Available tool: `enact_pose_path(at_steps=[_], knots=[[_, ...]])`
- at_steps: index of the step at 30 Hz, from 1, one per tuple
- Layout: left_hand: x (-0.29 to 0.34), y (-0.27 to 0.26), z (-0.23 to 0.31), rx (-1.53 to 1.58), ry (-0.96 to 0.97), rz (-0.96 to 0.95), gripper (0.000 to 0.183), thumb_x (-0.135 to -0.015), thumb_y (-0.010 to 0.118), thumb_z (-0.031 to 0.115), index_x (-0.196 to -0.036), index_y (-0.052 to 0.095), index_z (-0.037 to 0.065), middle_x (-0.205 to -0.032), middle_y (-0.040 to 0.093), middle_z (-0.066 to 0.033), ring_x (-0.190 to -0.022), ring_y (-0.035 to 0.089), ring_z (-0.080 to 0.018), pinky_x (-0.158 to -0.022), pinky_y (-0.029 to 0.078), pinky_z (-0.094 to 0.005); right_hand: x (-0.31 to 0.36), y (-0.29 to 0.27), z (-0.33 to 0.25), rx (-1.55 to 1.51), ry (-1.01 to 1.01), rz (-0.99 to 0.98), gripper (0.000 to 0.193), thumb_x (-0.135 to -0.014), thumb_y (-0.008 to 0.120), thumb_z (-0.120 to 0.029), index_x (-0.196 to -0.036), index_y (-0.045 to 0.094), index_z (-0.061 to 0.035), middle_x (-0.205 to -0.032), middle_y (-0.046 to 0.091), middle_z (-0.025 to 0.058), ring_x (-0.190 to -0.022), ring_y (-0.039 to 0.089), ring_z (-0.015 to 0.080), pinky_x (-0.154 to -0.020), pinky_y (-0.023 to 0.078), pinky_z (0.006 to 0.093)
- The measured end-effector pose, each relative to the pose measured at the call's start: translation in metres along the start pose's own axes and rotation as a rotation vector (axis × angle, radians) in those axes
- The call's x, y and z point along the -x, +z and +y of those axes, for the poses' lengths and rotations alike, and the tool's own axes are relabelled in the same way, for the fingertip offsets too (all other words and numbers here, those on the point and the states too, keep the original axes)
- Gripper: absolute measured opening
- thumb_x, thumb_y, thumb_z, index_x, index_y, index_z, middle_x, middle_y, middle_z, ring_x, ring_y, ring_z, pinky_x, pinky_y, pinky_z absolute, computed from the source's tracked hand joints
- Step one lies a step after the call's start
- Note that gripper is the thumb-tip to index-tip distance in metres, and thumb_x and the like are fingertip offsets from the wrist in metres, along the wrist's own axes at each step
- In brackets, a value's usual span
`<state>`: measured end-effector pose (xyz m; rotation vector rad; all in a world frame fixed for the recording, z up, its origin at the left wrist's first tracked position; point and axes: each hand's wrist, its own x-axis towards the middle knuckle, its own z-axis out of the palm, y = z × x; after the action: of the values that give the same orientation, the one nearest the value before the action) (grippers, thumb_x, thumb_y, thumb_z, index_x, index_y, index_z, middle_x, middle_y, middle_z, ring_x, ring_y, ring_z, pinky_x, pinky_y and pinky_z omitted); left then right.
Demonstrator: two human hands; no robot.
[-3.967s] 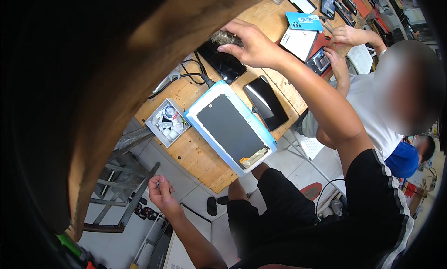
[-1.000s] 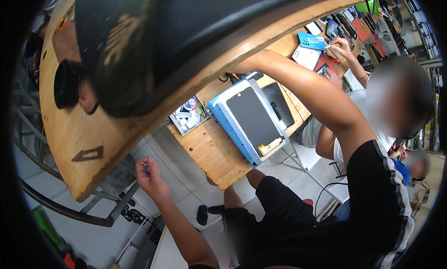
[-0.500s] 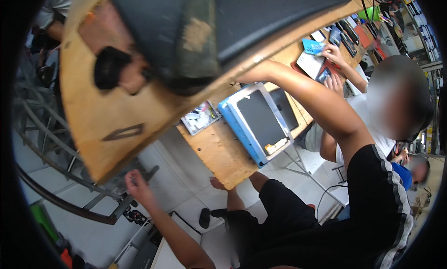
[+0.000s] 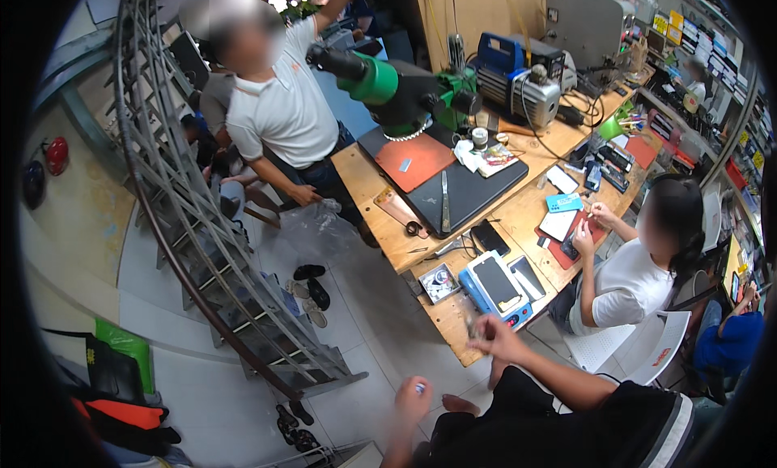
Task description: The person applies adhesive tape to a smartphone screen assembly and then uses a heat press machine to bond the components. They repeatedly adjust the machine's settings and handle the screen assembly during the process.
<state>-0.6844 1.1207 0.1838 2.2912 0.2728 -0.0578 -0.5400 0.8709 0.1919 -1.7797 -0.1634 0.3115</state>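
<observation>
My left hand [image 4: 413,401] is closed in front of my body, below the table's near corner. A tiny bluish-white thing [image 4: 420,388] shows between its fingers, too small to name. My right hand [image 4: 502,339] hovers over the table's near edge, fingers bent together. By its fingertips is a small blurred greyish thing, its kind unclear. Just beyond that hand, a blue machine [image 4: 471,287] with a phone-sized dark panel [image 4: 498,280] on top stands on the wooden table [image 4: 443,319]. Beside it lies a small tray of little parts [image 4: 438,283].
A green microscope [image 4: 374,82] stands over a black mat [image 4: 486,185] with a metal spatula [image 4: 445,202]. One person [image 4: 283,120] stands beyond the table; another [image 4: 627,286] sits at right handling a phone. Metal stairs [image 4: 218,249] rise at left. Shoes [image 4: 317,292] lie on the floor.
The view has swung and pulled back, bringing the microscope and the standing person into sight. My right arm has drawn back from across the table; my left hand is now closer to my body.
</observation>
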Motion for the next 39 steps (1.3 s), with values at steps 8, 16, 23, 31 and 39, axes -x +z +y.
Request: enact_pose_path(at_steps=[8, 16, 23, 31, 39], knots=[[-0.009, -0.056, 0.071, 0.637, 0.152, -0.232, 0.015, -0.096, 0.071, 0.020, -0.099, 0.067, 0.007, -0.097, 0.064, -0.0126, -0.088, 0.066, -0.0277, -0.083, 0.051, -0.0350, 0.100, 0.031, -0.059, -0.281, -0.108, -0.873, 0.037, -0.098, 0.074, -0.015, -0.130, 0.064, -0.0014, -0.118, 0.069, 0.0090, -0.109, 0.064, 0.0198, -0.093, 0.051, 0.0333], [0.024, -0.077, 0.104, 0.108, 0.565, -0.318, 0.012, -0.093, 0.073, 0.018, -0.097, 0.069, 0.007, -0.094, 0.062, -0.0085, -0.081, 0.064, -0.0234, -0.073, 0.050, -0.0332, 0.060, 0.012, -0.106, 0.461, -0.305, -0.108, 0.032, -0.075, 0.084, -0.008, -0.101, 0.068, -0.0033, -0.095, 0.070, 0.0131, -0.081, 0.068, 0.0247, -0.071, 0.054, 0.0372], [0.001, -0.071, 0.119, 0.162, 0.408, -0.006, 0.012, -0.090, 0.077, 0.017, -0.095, 0.071, 0.008, -0.090, 0.062, -0.0088, -0.082, 0.065, -0.0264, -0.073, 0.051, -0.0374, 0.109, 0.008, -0.106, -0.375, -0.024, -0.383, 0.025, -0.088, 0.083, -0.010, -0.105, 0.065, -0.0038, -0.093, 0.063, -0.0022, -0.089, 0.061, 0.0069, -0.076, 0.051, 0.0275], [-0.035, -0.051, 0.121, 0.395, 0.454, -0.253, 0.010, -0.089, 0.077, 0.008, -0.095, 0.071, 0.003, -0.090, 0.060, -0.0100, -0.085, 0.063, -0.0251, -0.076, 0.050, -0.0337, 0.080, -0.026, -0.103, 0.108, -0.126, -0.643, 0.026, -0.081, 0.081, -0.001, -0.101, 0.064, -0.0018, -0.091, 0.070, 0.0079, -0.085, 0.069, 0.0180, -0.074, 0.054, 0.0326], [-0.075, -0.024, 0.137, -0.146, 0.500, 0.003, 0.012, -0.091, 0.074, 0.018, -0.099, 0.072, 0.009, -0.098, 0.061, -0.0101, -0.091, 0.065, -0.0312, -0.076, 0.052, -0.0406, -0.012, -0.006, -0.062, 0.166, -0.296, 0.058, 0.030, -0.081, 0.086, -0.014, -0.097, 0.064, -0.0023, -0.084, 0.067, 0.0087, -0.072, 0.066, 0.0243, -0.067, 0.053, 0.0374]])
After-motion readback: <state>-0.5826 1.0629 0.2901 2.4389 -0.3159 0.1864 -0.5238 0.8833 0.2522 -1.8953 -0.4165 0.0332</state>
